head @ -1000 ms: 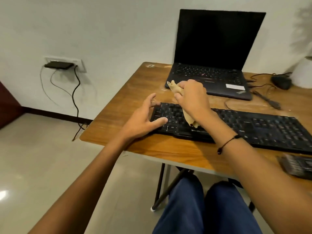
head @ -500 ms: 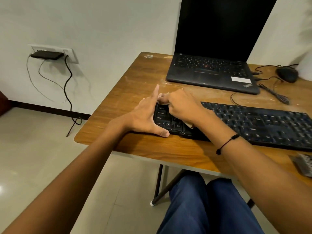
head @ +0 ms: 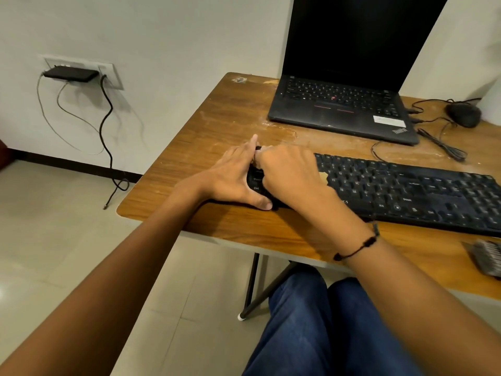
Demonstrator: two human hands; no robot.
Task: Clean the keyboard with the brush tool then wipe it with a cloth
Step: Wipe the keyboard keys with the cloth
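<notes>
**Hands at the left end of the keyboard**

Keyboard [head: 406,194] lies black and long on the wooden table [head: 195,147], running from the near-left part of the top out past the right edge of the view. The left hand [head: 233,177] braces its left end: the fingers are straight and lie along the short side, the forefinger pointing away from the person, while the thumb stretches along the near edge under the Ctrl key. It clasps nothing; it only steadies the board. The right hand [head: 287,175] sits on the leftmost keys, knuckles up and fingers curled down, touching the left hand's fingers at the far corner. A small tan scrap of cloth [head: 323,175] shows at the hand's right side, pressed onto the keys; the rest of it is hidden under the palm, so the grip itself is only partly seen. A dark cord bracelet [head: 357,246] circles the right wrist.

The brush tool [head: 488,257] lies on the table near the right edge, just in front of the keyboard, apart from both hands. Behind the keyboard stands an open laptop [head: 344,109] with a dark screen, and to its right a black mouse [head: 464,114] with its cable.
</notes>
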